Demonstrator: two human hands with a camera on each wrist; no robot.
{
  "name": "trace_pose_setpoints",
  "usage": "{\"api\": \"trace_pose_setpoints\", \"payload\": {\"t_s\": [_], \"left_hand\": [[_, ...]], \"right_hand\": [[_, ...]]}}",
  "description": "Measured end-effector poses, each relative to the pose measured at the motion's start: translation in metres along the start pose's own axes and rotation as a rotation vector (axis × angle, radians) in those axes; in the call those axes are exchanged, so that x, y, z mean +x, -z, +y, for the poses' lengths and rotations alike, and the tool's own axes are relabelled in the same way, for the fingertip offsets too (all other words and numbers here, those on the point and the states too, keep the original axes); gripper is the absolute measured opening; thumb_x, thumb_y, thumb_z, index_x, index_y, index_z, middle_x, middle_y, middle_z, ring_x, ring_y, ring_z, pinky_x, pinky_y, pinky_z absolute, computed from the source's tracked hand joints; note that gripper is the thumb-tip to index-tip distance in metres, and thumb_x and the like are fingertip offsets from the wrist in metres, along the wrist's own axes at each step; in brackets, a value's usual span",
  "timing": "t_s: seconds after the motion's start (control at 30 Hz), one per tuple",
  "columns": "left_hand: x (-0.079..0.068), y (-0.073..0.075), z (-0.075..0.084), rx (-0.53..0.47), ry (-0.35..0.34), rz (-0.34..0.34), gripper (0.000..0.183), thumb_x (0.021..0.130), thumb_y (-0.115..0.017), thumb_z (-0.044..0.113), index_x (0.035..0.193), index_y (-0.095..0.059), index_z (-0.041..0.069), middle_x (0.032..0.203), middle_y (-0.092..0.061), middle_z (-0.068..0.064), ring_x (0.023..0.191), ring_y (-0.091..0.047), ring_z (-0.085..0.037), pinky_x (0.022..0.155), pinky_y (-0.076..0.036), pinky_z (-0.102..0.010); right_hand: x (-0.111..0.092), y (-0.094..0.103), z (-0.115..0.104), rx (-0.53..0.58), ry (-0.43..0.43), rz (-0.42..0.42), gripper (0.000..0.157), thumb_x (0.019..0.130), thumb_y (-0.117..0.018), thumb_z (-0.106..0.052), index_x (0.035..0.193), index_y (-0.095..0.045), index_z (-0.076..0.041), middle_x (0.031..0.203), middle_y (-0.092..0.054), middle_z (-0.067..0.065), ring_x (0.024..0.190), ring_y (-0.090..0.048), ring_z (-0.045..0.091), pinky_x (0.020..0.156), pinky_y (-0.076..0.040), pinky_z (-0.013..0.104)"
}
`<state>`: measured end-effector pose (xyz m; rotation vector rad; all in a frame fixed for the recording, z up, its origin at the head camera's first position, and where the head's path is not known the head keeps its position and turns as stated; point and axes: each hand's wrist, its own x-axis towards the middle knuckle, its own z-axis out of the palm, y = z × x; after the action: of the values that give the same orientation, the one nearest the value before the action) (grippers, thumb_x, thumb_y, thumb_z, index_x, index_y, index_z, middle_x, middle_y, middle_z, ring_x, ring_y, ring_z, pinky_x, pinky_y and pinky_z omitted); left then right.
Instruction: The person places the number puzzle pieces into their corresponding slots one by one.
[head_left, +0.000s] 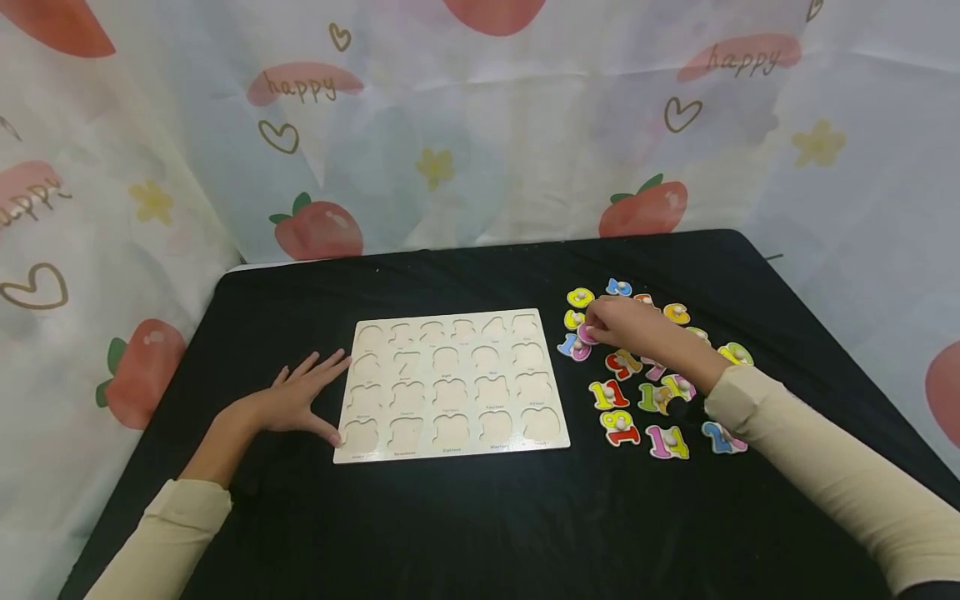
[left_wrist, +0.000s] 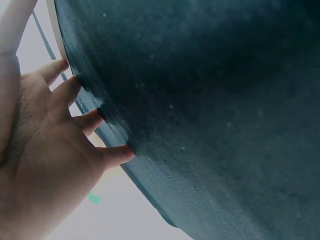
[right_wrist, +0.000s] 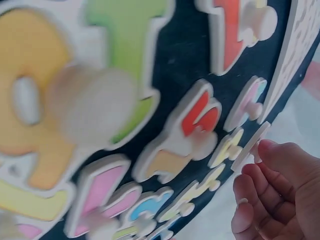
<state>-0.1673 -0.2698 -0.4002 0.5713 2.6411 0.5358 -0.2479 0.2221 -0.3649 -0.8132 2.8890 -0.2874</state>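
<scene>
A pale wooden puzzle board (head_left: 465, 371) with rows of shaped recesses lies on the black table. My left hand (head_left: 300, 400) rests at its left edge, fingers spread, thumb at the lower left corner. At the board's right, my right hand (head_left: 626, 321) pinches a pink number piece (head_left: 587, 334) between thumb and fingers. That piece (right_wrist: 250, 149) appears tilted up and edge-on in the right wrist view, so its digit cannot be read. Below it lies a blue and pink number piece (head_left: 573, 347). The left wrist view shows the left hand's palm (left_wrist: 50, 140) and fingers over dark cloth.
Several coloured number pieces with round knobs lie right of the board, among them a red and yellow 11 (head_left: 608, 394) and a pink and yellow-green piece (head_left: 667, 442). Some overlap; the right forearm covers part of them. A printed curtain (head_left: 480, 150) hangs behind the table.
</scene>
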Motion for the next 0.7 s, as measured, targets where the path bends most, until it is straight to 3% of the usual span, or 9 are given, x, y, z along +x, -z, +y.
{"api": "trace_pose_setpoints", "payload": {"t_s": [0.27,0.53,0.7], "left_hand": [[0.0,-0.003,-0.005,-0.038,-0.012,0.03,0.11,0.064,-0.079,0.056,0.148,-0.024,0.01,0.154,-0.013,-0.021,0.136,-0.001,-0.049,0.096,0.0,-0.074],[-0.008,-0.006,-0.004,-0.08,-0.048,0.067,0.081,0.069,-0.077,0.054,0.132,-0.044,0.017,0.153,-0.019,-0.017,0.137,-0.005,-0.047,0.097,-0.001,-0.073],[-0.01,-0.011,-0.003,-0.081,-0.034,0.078,0.074,0.071,-0.076,0.054,0.129,-0.047,0.018,0.153,-0.021,-0.017,0.138,-0.006,-0.046,0.098,-0.002,-0.072]], "right_hand": [[0.012,0.0,-0.016,-0.039,0.052,0.029,0.01,0.087,-0.068,-0.01,0.089,-0.064,-0.002,0.076,-0.053,0.002,0.066,-0.049,0.016,0.062,-0.045,0.03],[0.023,0.001,-0.031,-0.049,0.057,0.036,0.008,0.088,-0.067,-0.011,0.089,-0.064,-0.004,0.081,-0.057,0.004,0.07,-0.053,0.017,0.063,-0.049,0.031],[0.03,0.0,-0.037,-0.048,0.07,0.031,0.009,0.088,-0.066,-0.012,0.092,-0.064,-0.004,0.083,-0.057,0.004,0.069,-0.053,0.016,0.062,-0.049,0.031]]}}
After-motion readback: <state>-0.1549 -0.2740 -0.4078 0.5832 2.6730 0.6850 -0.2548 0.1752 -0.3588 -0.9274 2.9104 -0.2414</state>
